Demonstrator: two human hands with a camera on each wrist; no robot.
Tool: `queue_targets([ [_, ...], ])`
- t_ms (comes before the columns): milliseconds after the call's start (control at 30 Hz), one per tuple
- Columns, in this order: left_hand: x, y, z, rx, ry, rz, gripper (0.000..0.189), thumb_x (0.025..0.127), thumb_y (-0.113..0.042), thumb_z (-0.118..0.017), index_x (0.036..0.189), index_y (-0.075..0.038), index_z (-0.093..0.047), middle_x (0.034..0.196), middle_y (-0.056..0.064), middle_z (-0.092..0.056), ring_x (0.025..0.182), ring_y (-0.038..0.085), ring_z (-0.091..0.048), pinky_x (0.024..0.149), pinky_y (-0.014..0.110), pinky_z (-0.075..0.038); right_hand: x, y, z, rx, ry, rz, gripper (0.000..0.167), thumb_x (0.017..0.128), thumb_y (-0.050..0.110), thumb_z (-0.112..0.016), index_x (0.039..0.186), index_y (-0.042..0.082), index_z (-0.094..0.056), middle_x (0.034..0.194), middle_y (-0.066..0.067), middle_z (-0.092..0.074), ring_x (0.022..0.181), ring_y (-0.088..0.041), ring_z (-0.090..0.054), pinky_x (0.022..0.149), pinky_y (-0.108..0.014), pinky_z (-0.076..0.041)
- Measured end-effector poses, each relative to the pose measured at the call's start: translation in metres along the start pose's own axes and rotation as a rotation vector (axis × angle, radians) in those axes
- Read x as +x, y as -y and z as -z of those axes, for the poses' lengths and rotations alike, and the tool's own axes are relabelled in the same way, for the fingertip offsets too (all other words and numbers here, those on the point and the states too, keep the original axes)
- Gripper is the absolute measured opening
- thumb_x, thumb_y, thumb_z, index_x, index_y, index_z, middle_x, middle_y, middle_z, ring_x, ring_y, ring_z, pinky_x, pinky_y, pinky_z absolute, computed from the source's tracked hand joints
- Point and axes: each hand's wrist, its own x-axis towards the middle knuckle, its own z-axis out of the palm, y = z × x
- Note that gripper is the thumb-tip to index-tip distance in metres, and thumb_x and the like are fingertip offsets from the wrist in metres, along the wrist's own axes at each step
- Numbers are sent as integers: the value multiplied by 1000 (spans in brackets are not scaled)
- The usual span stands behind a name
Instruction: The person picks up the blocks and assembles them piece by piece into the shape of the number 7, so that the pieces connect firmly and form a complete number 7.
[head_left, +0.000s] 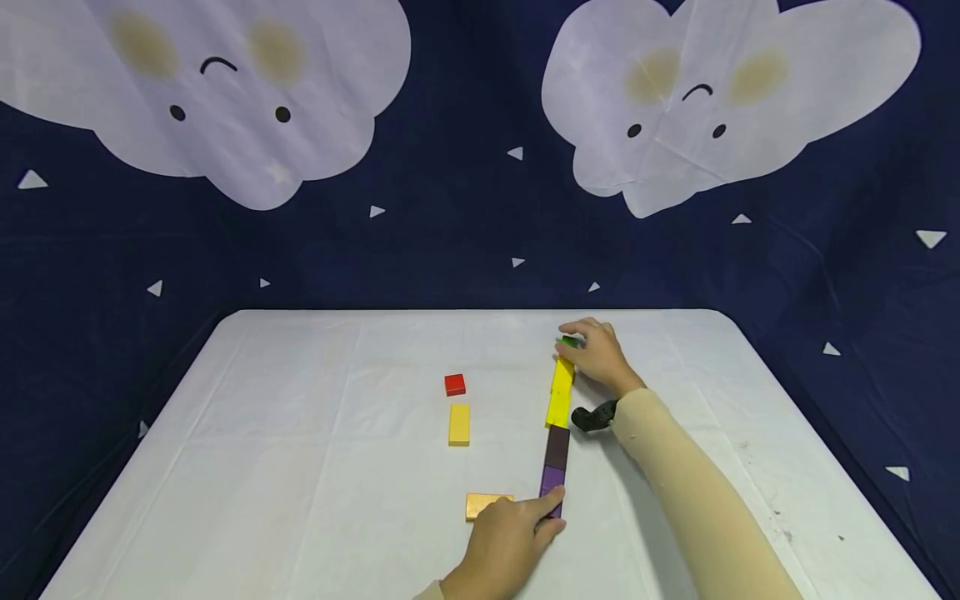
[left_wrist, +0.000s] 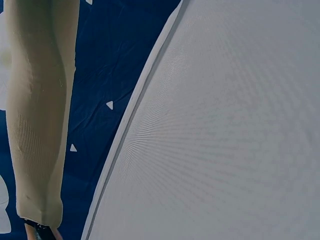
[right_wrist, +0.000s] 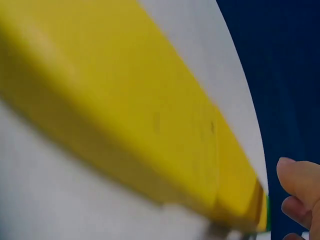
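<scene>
A row of blocks runs away from me in the head view: a purple block [head_left: 552, 477], a dark brown block [head_left: 557, 448], yellow blocks [head_left: 560, 392] and a green block [head_left: 569, 342] at the far end. My left hand [head_left: 504, 537] pinches the purple block, index finger across it and thumb by its near end. At the far end, my right hand [head_left: 602, 354] holds the green block between thumb and fingers, partly covering it. In the right wrist view the yellow blocks [right_wrist: 150, 115] loom large, with my right hand [right_wrist: 302, 195] at the lower right.
Left of the row lie a red block [head_left: 454, 384], a pale yellow block [head_left: 459, 425] and an orange-tan block [head_left: 487, 505] partly behind my left hand. A black wrist device [head_left: 594, 416] sits close beside the row. The white table [head_left: 225, 467] meets a dark blue cloth backdrop [head_left: 465, 233].
</scene>
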Motion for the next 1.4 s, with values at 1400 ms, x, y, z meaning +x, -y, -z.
queue_targets([
  [1400,2,2,1,23,-16,-42,35,92,-39,-68,127,-31,-69,81,-2,-78,54,7,-61,48,22,-42,-25,103,-72,155,701,372,34,83,20,-81,115,23,-72,92,2,-60,86,-10,-50,76,-21,-40],
])
